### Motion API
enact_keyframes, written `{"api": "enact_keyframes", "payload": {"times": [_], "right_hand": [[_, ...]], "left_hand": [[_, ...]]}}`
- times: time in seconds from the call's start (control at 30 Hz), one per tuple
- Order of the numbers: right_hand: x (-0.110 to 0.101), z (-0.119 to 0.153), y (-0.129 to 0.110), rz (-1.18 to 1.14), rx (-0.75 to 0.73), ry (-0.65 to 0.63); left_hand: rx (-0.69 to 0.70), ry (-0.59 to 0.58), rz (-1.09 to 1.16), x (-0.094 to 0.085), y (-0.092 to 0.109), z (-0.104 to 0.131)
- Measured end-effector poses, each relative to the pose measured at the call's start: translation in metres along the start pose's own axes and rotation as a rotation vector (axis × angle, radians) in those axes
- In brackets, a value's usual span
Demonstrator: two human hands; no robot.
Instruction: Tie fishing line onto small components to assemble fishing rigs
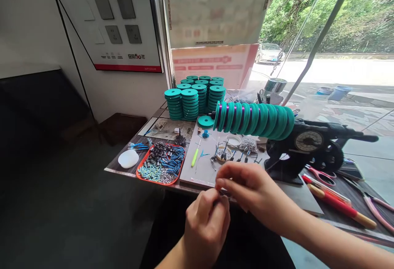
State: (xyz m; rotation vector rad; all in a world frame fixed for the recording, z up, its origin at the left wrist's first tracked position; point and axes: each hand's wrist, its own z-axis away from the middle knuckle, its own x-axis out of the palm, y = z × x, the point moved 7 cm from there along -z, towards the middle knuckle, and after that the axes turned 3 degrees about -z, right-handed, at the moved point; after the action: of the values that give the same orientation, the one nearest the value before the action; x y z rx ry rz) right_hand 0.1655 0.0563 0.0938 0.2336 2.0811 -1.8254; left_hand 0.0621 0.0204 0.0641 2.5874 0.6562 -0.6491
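Note:
Just over the table's front edge, my left hand (209, 215) is closed in a fist-like pinch. The fingertips of my right hand (246, 185) are pressed together right above it, almost touching the left thumb. Whatever lies between the fingers is too small or hidden to make out. Closest behind the hands, on a grey board (187, 172), lie dark small fishing-rig parts (224, 154) with blue bits and a round dish of tiny beads (229, 150). A yellow-green-handled needle tool (195, 157) rests to their left.
A red-rimmed tray (177, 181) holds sorted small parts, with a white round lid (128, 159) beside it. Green discs (189, 103) stand stacked at the back. A black hand-crank winder (304, 142) carries a row of green spools (255, 119). Scissors (321, 175) and pliers (372, 207) lie right.

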Motion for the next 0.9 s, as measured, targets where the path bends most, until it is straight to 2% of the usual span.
{"api": "enact_keyframes", "payload": {"times": [0.03,0.1,0.13,0.17,0.2,0.27,0.33,0.37,0.4,0.47,0.6,0.67,0.73,0.8,0.83,0.9], "right_hand": [[0.003,-0.007,-0.003,0.023,0.011,-0.027],[0.010,-0.013,-0.006,0.083,0.018,-0.090],[0.011,-0.013,-0.006,0.109,0.016,-0.108],[0.010,-0.010,-0.005,0.140,-0.006,-0.100],[0.007,-0.004,-0.006,0.183,-0.062,-0.066],[-0.002,0.015,-0.011,0.352,-0.298,0.054],[-0.003,0.042,-0.016,0.591,-0.626,0.133],[0.002,0.054,-0.014,0.703,-0.750,0.123],[0.007,0.063,-0.010,0.794,-0.837,0.096],[0.016,0.071,0.000,0.902,-0.916,0.063],[0.021,0.073,0.003,0.872,-0.921,0.087],[0.024,0.073,0.004,0.836,-0.867,0.054],[0.026,0.076,0.004,0.774,-0.824,0.041],[0.025,0.076,0.001,0.621,-0.773,0.031],[0.021,0.072,-0.001,0.503,-0.721,0.025],[0.013,0.054,0.000,0.272,-0.513,0.007]], "left_hand": [[0.035,0.023,-0.009,-0.001,0.002,0.000],[0.042,-0.006,0.047,0.002,0.003,-0.002],[-0.009,-0.049,0.117,0.004,0.001,-0.004],[-0.118,-0.106,0.219,0.008,-0.006,-0.006],[-0.284,-0.170,0.352,0.014,-0.015,-0.006],[-0.740,-0.301,0.712,0.030,-0.033,0.005],[-1.243,-0.394,1.111,0.049,-0.036,0.027],[-1.445,-0.419,1.260,0.054,-0.033,0.037],[-1.593,-0.426,1.360,0.058,-0.029,0.044],[-1.730,-0.423,1.428,0.061,-0.026,0.050],[-1.739,-0.440,1.434,0.062,-0.025,0.050],[-1.637,-0.469,1.386,0.061,-0.027,0.045],[-1.330,-0.493,1.196,0.055,-0.034,0.031],[-0.909,-0.473,0.900,0.043,-0.033,0.013],[-0.713,-0.436,0.760,0.036,-0.029,0.006],[-0.390,-0.309,0.512,0.022,-0.018,-0.001]]}}
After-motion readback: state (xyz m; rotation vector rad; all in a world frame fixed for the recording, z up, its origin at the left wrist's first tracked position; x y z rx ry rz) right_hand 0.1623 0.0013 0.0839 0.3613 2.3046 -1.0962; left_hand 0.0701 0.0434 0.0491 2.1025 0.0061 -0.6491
